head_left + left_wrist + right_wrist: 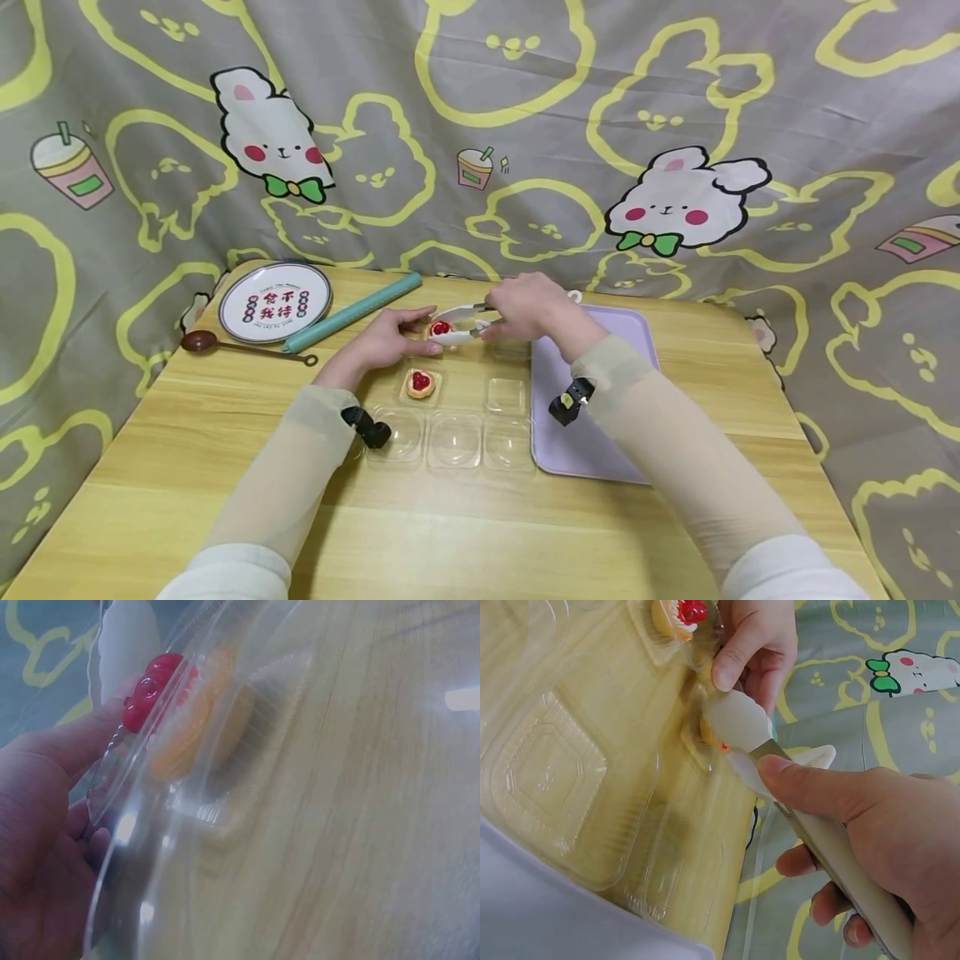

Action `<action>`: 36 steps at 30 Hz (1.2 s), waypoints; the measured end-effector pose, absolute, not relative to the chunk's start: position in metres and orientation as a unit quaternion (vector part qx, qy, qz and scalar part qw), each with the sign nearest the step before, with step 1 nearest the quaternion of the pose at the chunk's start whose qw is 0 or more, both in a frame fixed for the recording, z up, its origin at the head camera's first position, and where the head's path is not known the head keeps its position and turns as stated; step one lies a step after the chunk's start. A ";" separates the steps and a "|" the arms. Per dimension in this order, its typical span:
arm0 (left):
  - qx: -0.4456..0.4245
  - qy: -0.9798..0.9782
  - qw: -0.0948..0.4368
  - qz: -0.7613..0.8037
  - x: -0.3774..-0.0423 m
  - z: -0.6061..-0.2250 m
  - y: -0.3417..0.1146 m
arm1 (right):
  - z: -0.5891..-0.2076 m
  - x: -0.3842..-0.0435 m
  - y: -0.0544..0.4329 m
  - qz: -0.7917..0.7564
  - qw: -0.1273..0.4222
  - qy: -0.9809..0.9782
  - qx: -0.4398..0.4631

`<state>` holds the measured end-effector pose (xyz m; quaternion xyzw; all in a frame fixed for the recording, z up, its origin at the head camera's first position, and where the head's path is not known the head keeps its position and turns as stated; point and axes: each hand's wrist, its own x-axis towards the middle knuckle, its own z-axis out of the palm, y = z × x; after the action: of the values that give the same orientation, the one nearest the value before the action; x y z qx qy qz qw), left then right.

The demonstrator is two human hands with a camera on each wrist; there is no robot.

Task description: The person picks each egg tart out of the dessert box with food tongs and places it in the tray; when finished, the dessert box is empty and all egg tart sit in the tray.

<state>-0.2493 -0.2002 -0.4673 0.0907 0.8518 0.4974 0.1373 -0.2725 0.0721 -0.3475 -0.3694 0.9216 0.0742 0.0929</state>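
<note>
My right hand (528,307) grips white-tipped tongs (739,720) by the handle, thumb pressed along the upper arm. The tong tips stand around a small tart (441,328) with red berries at the back of the boxes. On its left side, my left hand (382,340) holds the edge of that tart's clear plastic box between thumb and fingers. Nearer to me, a second berry tart (420,384) sits in its own clear box; piped cream shows under the berries of this tart (681,616) in the right wrist view.
Several clear plastic boxes (453,440) stand in front, beside a purple tray (592,458). At the back left lie a white plate (247,287) with red lettering, a teal rod (352,312) and a brown spoon (199,341). A patterned curtain (540,100) hangs behind the table.
</note>
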 end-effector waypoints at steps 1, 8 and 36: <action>0.093 0.852 0.137 0.496 -0.249 -0.467 -0.200 | -0.347 -0.272 0.075 0.072 0.093 0.922 -0.370; 0.103 0.855 0.137 0.490 -0.248 -0.468 -0.201 | -0.340 -0.269 0.098 0.057 0.082 0.928 -0.359; 0.107 0.856 0.134 0.488 -0.250 -0.468 -0.201 | -0.313 -0.200 0.247 -0.008 0.026 0.952 -0.305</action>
<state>-0.2504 -0.2008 -0.4683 0.1070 0.8560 0.4879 0.1336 -0.1998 0.2474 -0.3130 -0.3048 0.9520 -0.0080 0.0260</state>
